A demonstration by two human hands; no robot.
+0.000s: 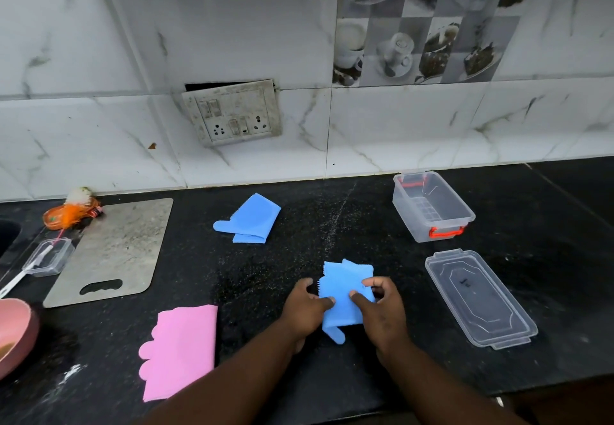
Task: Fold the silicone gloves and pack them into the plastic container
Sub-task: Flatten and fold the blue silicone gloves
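A blue silicone glove lies partly folded on the black counter near the front edge. My left hand pinches its left side and my right hand pinches its right side. Its thumb sticks out below, between my hands. A second blue glove, folded over, lies farther back in the middle. A pink glove lies flat at the front left. The clear plastic container with red latches stands open at the back right, with no glove inside. Its clear lid lies flat in front of it.
A grey cutting board lies at the left, with a small clear box and a white-handled brush beside it. An orange scrubber sits by the wall. A pink bowl is at the far left edge. A loose switch plate hangs on the tiled wall.
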